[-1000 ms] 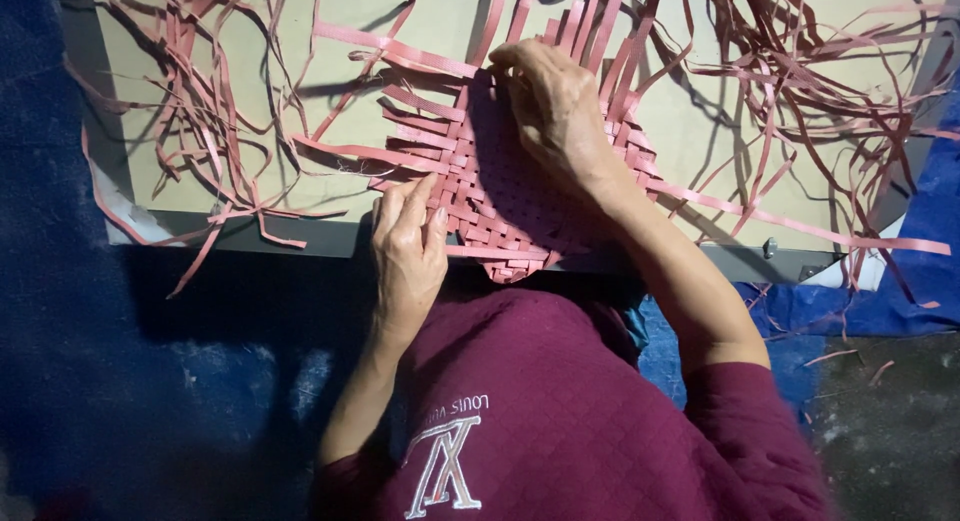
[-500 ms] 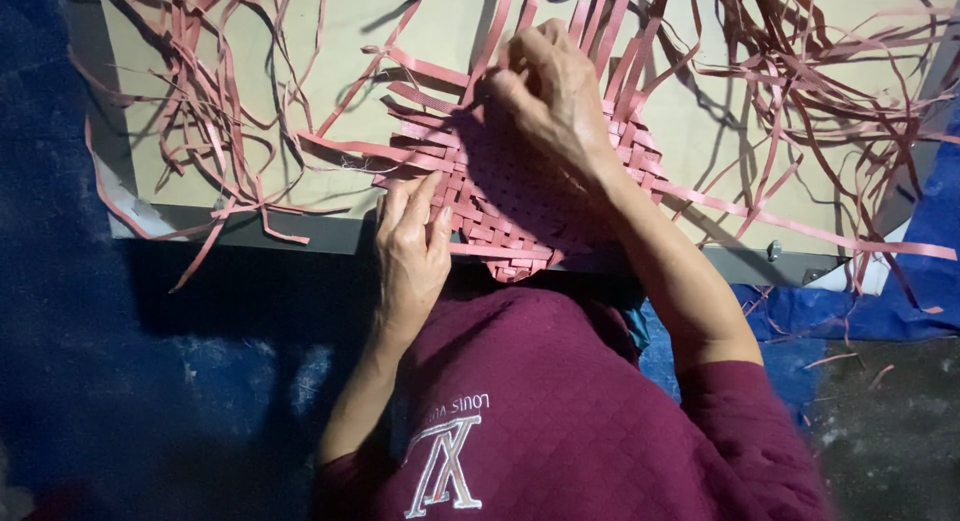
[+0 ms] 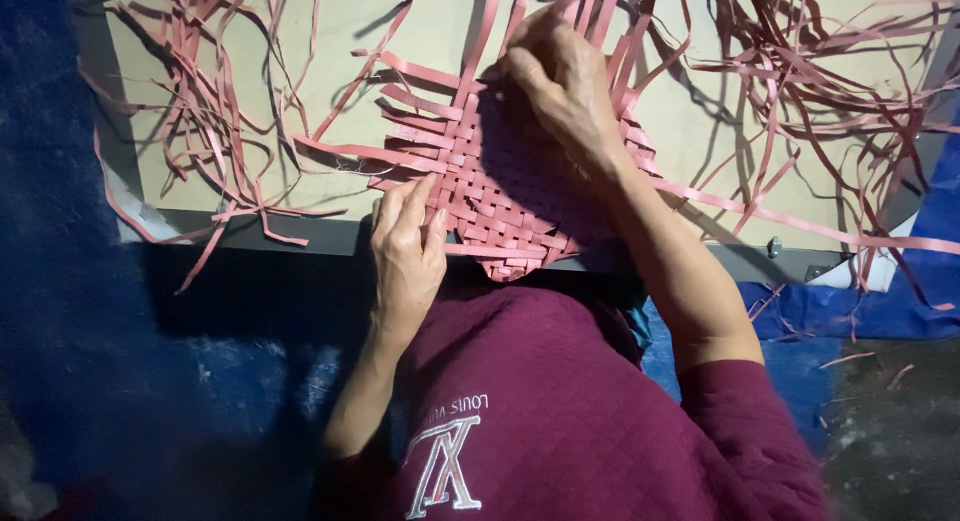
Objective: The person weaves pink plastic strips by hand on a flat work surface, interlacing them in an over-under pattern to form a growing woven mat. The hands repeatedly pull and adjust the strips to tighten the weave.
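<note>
A partly woven mat of flat pink strips (image 3: 480, 196) lies at the near edge of a pale board worktop (image 3: 700, 131), its lower corner hanging just over the rim toward the person's maroon quilted top (image 3: 560, 411). The left hand (image 3: 405, 251) lies flat on the mat's near left side, fingers (image 3: 410, 201) stretched out and close together, pressing the weave down rather than gripping anything. The right hand (image 3: 560, 81) sits at the mat's far edge, its fingers (image 3: 515, 66) curled in and pinched on the upright strip ends there; exactly which strip they hold cannot be told. Loose strip ends fan out from the woven patch on every side. Tangled heaps of unwoven pink strips (image 3: 210, 111) cover the board to the left, with a further tangle (image 3: 830, 81) to the right, some trailing over the edge. The board rests on a dark frame above blue sheeting (image 3: 60, 281) spread across the floor.
</note>
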